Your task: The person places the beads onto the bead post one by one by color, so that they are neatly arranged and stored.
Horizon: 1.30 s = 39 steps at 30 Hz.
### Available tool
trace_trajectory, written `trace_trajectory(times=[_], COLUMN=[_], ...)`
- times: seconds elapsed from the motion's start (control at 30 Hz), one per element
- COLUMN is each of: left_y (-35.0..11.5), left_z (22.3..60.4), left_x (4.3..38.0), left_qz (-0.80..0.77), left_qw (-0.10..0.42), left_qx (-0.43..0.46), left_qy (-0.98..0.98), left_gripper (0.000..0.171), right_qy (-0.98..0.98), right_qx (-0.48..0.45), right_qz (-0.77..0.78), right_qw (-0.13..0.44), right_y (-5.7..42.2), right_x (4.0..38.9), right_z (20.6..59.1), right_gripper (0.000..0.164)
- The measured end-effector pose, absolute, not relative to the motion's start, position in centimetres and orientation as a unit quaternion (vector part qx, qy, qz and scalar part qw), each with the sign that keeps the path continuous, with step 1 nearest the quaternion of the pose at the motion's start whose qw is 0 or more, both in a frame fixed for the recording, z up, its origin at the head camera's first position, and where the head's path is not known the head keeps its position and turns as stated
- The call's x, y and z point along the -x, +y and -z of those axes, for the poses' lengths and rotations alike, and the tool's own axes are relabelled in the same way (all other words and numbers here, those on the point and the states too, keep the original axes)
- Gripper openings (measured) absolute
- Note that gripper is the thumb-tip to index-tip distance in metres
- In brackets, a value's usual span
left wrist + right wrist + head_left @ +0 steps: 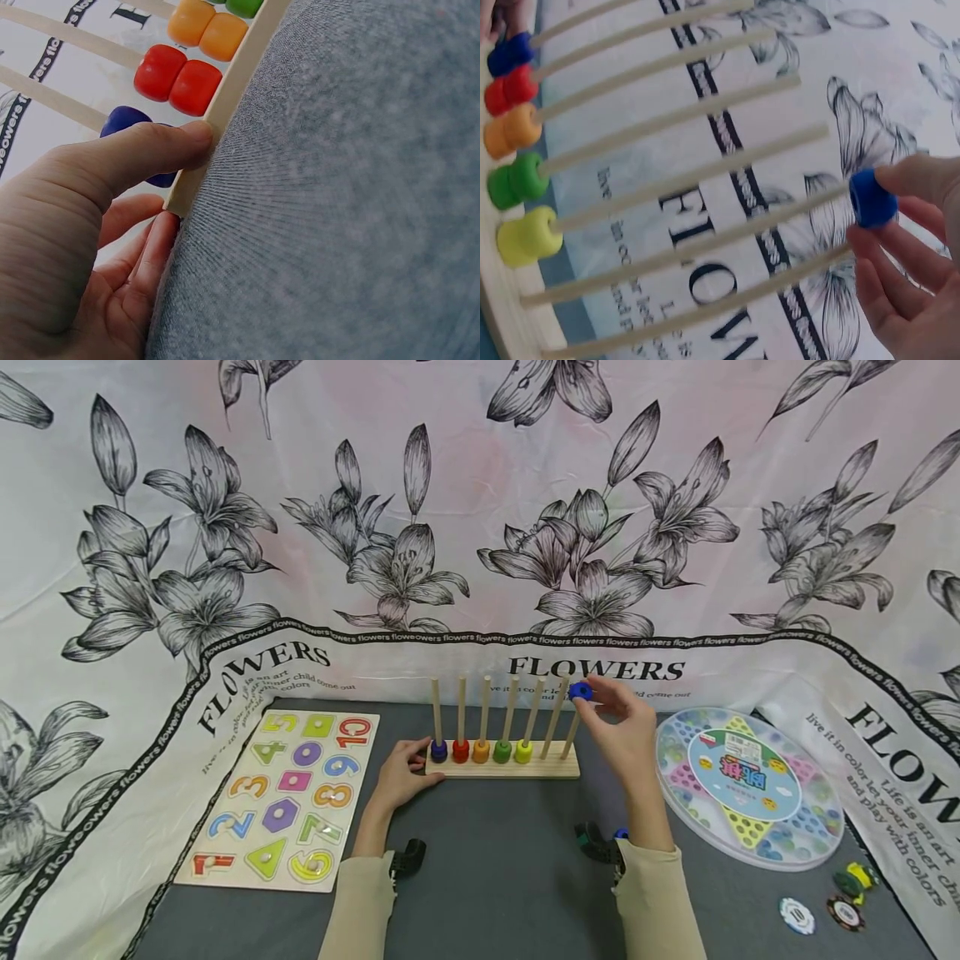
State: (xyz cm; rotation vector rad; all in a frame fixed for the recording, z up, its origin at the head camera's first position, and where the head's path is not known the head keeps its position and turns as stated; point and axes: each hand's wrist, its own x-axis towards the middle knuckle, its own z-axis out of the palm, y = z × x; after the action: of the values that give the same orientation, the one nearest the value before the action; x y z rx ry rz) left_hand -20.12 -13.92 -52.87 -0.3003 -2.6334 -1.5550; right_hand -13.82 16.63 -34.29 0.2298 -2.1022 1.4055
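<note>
A wooden peg rack (pixel 480 770) with a row of upright pegs stands in the middle of the table. Dark blue (pixel 438 752), red (pixel 461 751), orange (pixel 481 752), green (pixel 502 751) and yellow beads (pixel 524 751) sit low on its left pegs; the two rightmost pegs are bare. My left hand (pixel 401 781) grips the left end of the base, thumb along its front edge beside the dark blue beads. Between thumb and fingers, my right hand (pixel 624 722) pinches a blue bead (pixel 872 199) right at the tip of the sixth peg (pixel 780 220).
To the left lies a number and shape puzzle board (pixel 281 802). A round, clear-covered game set (pixel 750 787) lies at the right, with two poker chips (pixel 797 916) and a small green and yellow toy (pixel 855 881) in front. Flower-printed cloth (pixel 480 602) hangs behind.
</note>
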Motion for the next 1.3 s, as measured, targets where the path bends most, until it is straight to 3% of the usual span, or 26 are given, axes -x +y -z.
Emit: trace_trajectory(times=[0.3, 0.77, 1.3], left_y=[-13.8, -13.6, -14.0], left_z=[53.0, 52.9, 53.2], left_x=[20.2, 20.3, 20.3], left_qz=[0.506, 0.502, 0.495], left_qw=[0.027, 0.028, 0.033], left_qx=[0.093, 0.097, 0.095], left_qy=[-0.857, -0.859, -0.863], left_gripper=[0.069, 0.068, 0.069], right_qy=[-0.766, -0.776, -0.775], right_qx=[-0.067, -0.062, -0.059], right_qz=[-0.520, -0.487, -0.481], right_qw=[0.372, 0.396, 0.404], right_y=[15.1, 14.7, 14.3], right_x=[15.9, 17.7, 17.4], right_z=[35.3, 37.1, 38.1], right_gripper=[0.026, 0.025, 0.025])
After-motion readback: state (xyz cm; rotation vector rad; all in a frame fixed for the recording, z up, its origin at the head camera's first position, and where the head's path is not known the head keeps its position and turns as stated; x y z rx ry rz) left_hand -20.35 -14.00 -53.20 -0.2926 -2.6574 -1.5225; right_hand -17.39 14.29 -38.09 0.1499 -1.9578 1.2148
